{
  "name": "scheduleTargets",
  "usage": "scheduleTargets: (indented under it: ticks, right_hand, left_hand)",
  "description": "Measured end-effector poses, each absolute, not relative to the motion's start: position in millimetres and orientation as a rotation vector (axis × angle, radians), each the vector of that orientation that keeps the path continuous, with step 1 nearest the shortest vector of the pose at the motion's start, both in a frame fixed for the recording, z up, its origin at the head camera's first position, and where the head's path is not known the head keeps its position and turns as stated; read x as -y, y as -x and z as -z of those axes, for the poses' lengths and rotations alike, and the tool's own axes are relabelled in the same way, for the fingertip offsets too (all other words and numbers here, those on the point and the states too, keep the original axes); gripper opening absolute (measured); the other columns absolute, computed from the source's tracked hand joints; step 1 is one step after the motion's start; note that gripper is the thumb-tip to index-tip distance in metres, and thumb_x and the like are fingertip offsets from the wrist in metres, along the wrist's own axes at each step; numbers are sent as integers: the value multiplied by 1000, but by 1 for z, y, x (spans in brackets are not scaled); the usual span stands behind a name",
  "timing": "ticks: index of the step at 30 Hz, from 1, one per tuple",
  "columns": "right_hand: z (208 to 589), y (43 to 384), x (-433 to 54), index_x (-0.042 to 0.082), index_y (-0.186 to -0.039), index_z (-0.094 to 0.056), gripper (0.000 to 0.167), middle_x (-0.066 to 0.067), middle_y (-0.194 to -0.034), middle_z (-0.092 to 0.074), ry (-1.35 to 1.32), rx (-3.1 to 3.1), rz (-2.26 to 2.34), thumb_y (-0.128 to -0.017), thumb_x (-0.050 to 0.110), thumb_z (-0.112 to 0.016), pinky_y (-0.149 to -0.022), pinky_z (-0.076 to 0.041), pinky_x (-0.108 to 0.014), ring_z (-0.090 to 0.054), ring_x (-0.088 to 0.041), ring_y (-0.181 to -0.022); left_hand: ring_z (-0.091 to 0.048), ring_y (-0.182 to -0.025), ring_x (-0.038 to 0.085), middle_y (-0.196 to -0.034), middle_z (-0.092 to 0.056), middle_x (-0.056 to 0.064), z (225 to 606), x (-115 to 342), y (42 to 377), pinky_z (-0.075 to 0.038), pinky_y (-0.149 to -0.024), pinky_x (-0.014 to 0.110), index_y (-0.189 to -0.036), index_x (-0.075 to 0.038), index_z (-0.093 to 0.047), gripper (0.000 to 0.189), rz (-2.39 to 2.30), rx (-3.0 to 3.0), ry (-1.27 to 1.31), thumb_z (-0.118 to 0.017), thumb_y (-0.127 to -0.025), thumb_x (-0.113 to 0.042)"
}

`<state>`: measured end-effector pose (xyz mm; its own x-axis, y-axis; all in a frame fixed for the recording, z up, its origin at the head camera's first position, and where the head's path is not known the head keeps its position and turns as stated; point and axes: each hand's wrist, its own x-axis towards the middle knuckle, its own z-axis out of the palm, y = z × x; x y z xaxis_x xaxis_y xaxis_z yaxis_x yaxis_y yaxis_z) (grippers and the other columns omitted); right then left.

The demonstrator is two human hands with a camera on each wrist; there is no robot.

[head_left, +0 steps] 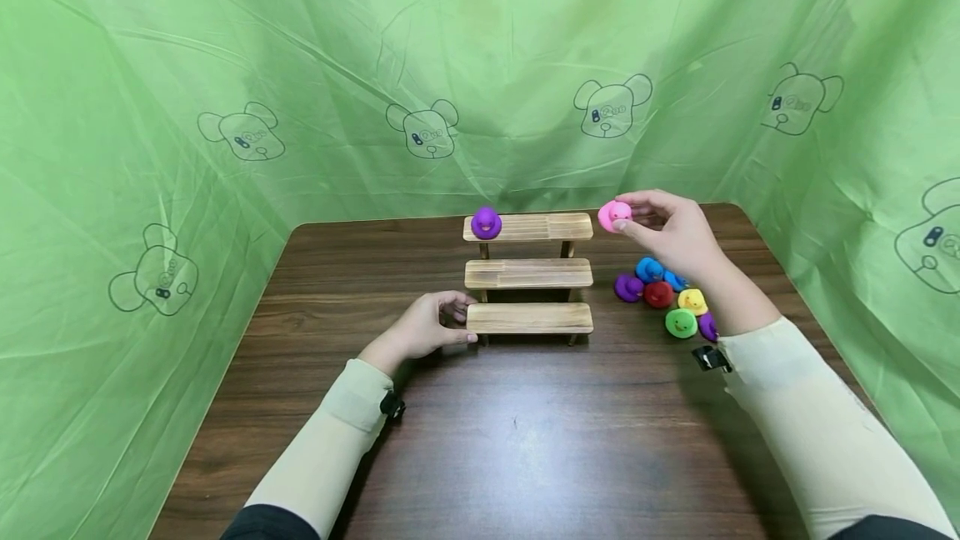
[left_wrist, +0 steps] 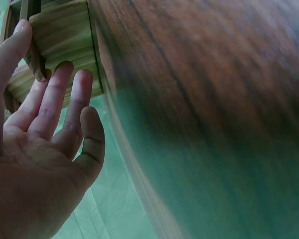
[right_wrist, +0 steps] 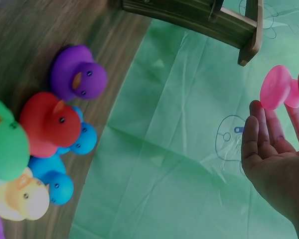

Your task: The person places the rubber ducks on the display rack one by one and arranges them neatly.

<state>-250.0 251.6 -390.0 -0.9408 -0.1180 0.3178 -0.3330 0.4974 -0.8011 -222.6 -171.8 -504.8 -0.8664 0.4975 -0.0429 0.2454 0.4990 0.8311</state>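
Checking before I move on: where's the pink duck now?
In the head view, the pink duck is pinched in the right hand, just right of the top wooden shelf.

Wrinkled green sheeting (head_left: 315, 40) | outlined animal heads (head_left: 430, 132), lettering (head_left: 615, 112) unclear | brown wood-grain table (head_left: 600, 407) | pale glare (head_left: 532, 444)

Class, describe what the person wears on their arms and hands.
The left hand and right hand are bare. Pale cream sleeves cover the forearms, with dark fabric beyond them at the head view's lower edge. A small black device sits at each sleeve's cuff.
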Motion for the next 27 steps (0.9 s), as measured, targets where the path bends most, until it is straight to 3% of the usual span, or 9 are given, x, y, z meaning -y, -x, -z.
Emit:
scheduleTargets:
  ticks: [7, 14, 27]
  right_hand:
    - [388, 259, -240, 7, -129, -73, 38, -17, -116, -74, -396, 2514, -1419, -93, 15, -83, -79, -55, -16, -69, -16, -97]
    - [380, 263, -227, 12, -129, -73, 38, -12, -117, -74, -380, 2546, -1484, -94, 21, -83, -75, -57, -18, -68, -20, -99]
    - [373, 267, -205, 13, -131, -71, 43, -12, -121, -73, -429, 2565, -1556, -93, 28, -83, -76, -59, -22, -72, -26, -98]
  left_hand:
    - [-71, -104, 26, -109, -74, 2, 505, 172, 223, -58, -94, 39, -126, -10, -69, 52, -1302, -2464, -624, -94, -80, -16]
    - [-71, -104, 27, -109, -74, 2, 505, 172, 223, -58, -94, 39, -126, -10, -70, 52, -1305, -2461, -625, -94, -81, -16]
    - [-71, -104, 26, -109, -74, 1, 505, 172, 224, -58, -94, 38, -126, -9, -70, 51, -1308, -2460, -633, -93, -81, -15]
